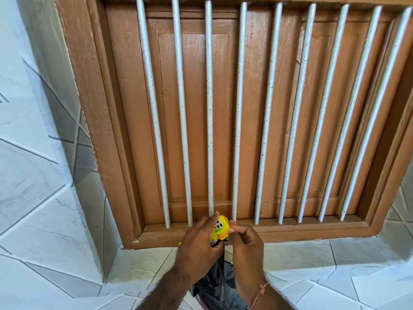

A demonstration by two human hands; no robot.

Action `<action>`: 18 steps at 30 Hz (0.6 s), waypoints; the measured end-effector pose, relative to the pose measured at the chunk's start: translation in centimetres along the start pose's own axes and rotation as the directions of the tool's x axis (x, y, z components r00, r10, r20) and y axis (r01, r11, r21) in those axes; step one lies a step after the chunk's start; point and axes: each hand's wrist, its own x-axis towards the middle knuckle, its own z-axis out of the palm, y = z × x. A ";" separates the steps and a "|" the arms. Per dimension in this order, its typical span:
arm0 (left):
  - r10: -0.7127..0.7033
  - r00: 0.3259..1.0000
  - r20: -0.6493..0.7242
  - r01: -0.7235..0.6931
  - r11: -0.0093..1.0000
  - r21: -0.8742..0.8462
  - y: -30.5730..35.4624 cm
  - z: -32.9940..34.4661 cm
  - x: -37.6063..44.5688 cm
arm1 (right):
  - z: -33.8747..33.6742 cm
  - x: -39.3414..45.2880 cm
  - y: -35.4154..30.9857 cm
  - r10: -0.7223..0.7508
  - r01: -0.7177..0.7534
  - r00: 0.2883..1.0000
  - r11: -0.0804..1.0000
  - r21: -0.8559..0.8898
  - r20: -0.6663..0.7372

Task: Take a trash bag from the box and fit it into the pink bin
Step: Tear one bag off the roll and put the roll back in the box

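Observation:
A small yellow trash-bag box [220,229] is held up in front of the window sill. My left hand [199,245] wraps around its left side. My right hand [244,242] pinches at the box's right lower edge, where a bit of black plastic shows. A black trash bag [218,285] hangs down below the box, between my two forearms. The pink bin is not in view.
A brown wooden shuttered window [201,108] with several white vertical bars [238,108] fills the view ahead. White tiled walls [33,198] surround it, with a corner on the left.

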 end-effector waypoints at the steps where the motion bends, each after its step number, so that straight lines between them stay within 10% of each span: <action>1: 0.005 1.000 -0.001 -0.005 1.000 -0.002 0.0 0.0 0.0 | -0.1 -0.1 0.0 -0.020 0.020 1.000 0.999 -0.036 0.001; 11: 0.114 0.991 0.076 -0.123 0.985 0.122 1.1 0.2 -0.2 | -1.6 0.8 0.2 -0.137 0.128 0.991 0.914 -0.385 0.002; 18: -0.138 0.987 -0.083 0.151 0.974 0.171 -1.1 -1.3 -1.8 | -5.0 2.7 0.7 -0.097 0.002 0.975 0.904 -0.428 -0.199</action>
